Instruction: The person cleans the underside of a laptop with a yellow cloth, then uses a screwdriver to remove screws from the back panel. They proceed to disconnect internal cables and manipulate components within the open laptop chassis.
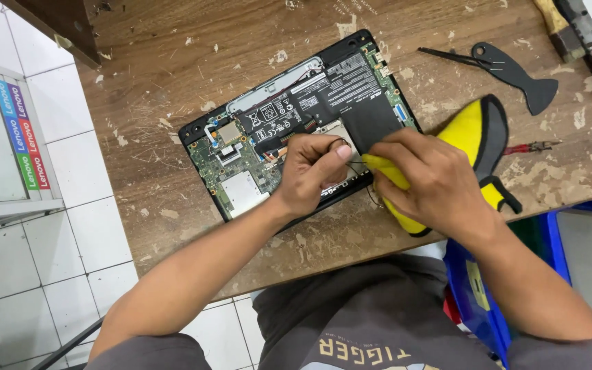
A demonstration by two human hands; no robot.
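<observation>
A thin black wire [351,164], limp and easily snapped, is pinched in the left hand [313,175] over the opened black laptop base [296,116] on the scarred wooden table [173,89]; best gripped near its connector. The right hand [426,181] clutches a yellow-and-black tool [474,130]. Black pry tools [512,68] lie well apart.

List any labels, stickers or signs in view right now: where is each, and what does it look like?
Battery label: black rectangle with white print, inside the open laptop, above the left hand.
Sticker strip: narrow, with blue, red and green segments, on the glass cabinet frame at far left.
</observation>
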